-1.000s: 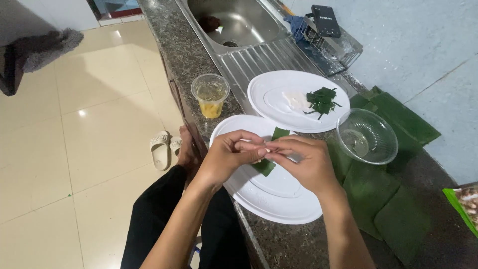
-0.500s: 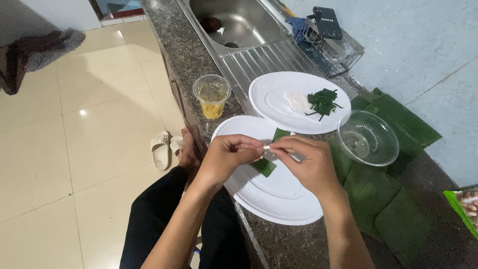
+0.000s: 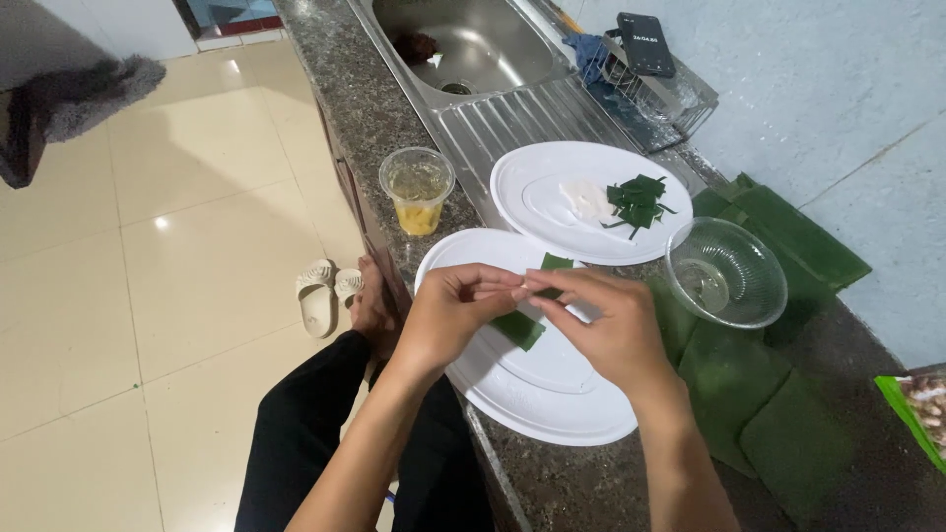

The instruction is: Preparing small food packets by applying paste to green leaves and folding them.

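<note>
**Op:** I've got the left hand (image 3: pixel 455 313) and the right hand (image 3: pixel 603 325) meeting fingertip to fingertip over the near white plate (image 3: pixel 552 399). Both are pinched shut, thumb against forefinger, on a green leaf strip (image 3: pixel 520 327).

**Desk:** Where does the strip sit against the hands?

**Op:** It hangs between them. The top end is caught in the pinch where the fingers come together, and the lower end pokes out below the left fingers, tilted down toward the plate. A second bit of green shows just above the right knuckles; I can't tell if it's the same piece.

**Desk:** Touching the plate?

**Op:** Can't tell from up here. It's right over the plate's middle, that's all I'll say.

**Desk:** What's around?

**Op:** Beyond the hands, a far white plate (image 3: pixel 547 192) carrying cut green strips (image 3: pixel 639 203) and a white lump (image 3: pixel 584 199). To the right, a clear glass bowl (image 3: pixel 727 273) standing on flat banana leaves (image 3: pixel 769 394). Left of the far plate, a plastic cup (image 3: pixel 418 189) with something yellow at the bottom, by the counter edge. The steel sink (image 3: pixel 473 49) is behind it all.
</note>
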